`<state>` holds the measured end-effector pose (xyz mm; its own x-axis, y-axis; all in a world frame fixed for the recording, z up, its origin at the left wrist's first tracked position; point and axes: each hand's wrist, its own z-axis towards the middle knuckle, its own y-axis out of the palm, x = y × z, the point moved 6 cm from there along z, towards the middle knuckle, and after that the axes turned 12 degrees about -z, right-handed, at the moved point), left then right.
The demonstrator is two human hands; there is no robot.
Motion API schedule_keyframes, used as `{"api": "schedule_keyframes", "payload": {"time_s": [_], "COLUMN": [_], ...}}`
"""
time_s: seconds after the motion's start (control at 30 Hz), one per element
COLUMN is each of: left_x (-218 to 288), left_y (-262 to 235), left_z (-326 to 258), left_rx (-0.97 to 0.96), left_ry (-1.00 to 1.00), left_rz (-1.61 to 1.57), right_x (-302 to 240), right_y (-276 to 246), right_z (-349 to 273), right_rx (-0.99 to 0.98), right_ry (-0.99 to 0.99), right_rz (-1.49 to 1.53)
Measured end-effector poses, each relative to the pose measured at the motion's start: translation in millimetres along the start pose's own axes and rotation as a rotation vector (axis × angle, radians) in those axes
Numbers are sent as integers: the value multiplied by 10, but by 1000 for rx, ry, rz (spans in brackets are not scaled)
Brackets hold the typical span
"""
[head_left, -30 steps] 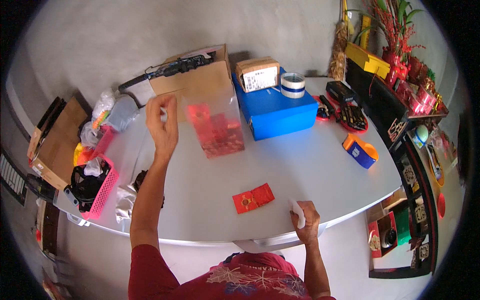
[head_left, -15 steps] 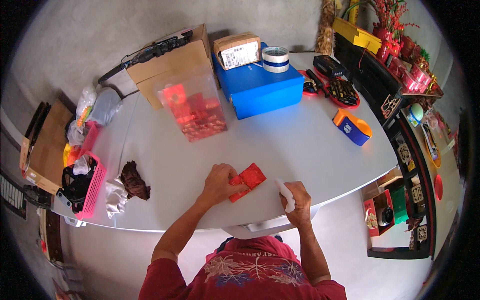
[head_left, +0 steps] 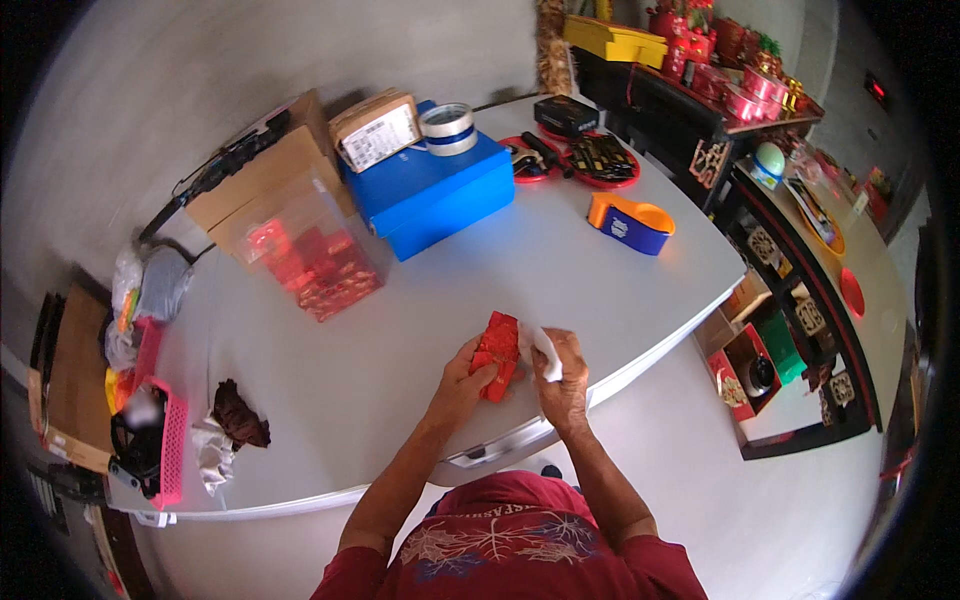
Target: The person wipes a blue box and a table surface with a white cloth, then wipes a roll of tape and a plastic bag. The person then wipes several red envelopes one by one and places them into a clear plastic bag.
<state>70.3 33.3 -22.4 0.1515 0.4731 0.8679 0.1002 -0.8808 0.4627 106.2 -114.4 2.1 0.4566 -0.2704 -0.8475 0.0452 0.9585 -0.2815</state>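
Envelope: a small red packet (head_left: pixel 497 352) with a glossy, foil-like face, held up just above the near edge of the pale round surface (head_left: pixel 560 270), between both hands.
Left hand: the left hand (head_left: pixel 463 380) has its grip closed on the packet's lower left side, thumb over the front.
Right hand: the right hand (head_left: pixel 563 385) is closed on a small white slip (head_left: pixel 540 347), which touches the packet's right edge.
Handling: the packet looks light, thin and flexible, likely to crease if pinched hard, and the shiny face may be slippery; holding it by the edges or a corner, clear of its opening, seems the safest hold. The white slip looks soft and limp, best nipped near one end.
Surroundings: a clear box of red packets (head_left: pixel 310 255) stands well apart across the surface, beside a blue box (head_left: pixel 440 190) with a tape roll (head_left: pixel 447 127) on top; an orange and blue tape dispenser (head_left: pixel 630 222) sits to the right.
Change: half a second ago the packet lay flat on the surface with the left hand just reaching it; now it is lifted off and turned more upright, and the right hand has come in from the rim so that slip and packet meet.
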Motion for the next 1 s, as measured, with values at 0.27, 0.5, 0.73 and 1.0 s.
{"api": "schedule_keyframes", "payload": {"time_s": [0.27,0.5,0.73,1.0], "left_x": [-172,-168,-234,-127], "left_y": [129,97,-57,-12], "left_z": [117,47,111,15], "left_rx": [-164,-195,-97,-5], "left_ry": [98,37,122,133], "left_rz": [-236,-377,-383,-465], "right_x": [-250,-248,-276,23], "right_y": [264,335,381,-29], "right_z": [-8,-213,-12,-30], "right_rx": [-88,-276,-21,-310], "right_ry": [-438,-595,-448,-182], "right_rz": [-482,-385,-596,-444]}}
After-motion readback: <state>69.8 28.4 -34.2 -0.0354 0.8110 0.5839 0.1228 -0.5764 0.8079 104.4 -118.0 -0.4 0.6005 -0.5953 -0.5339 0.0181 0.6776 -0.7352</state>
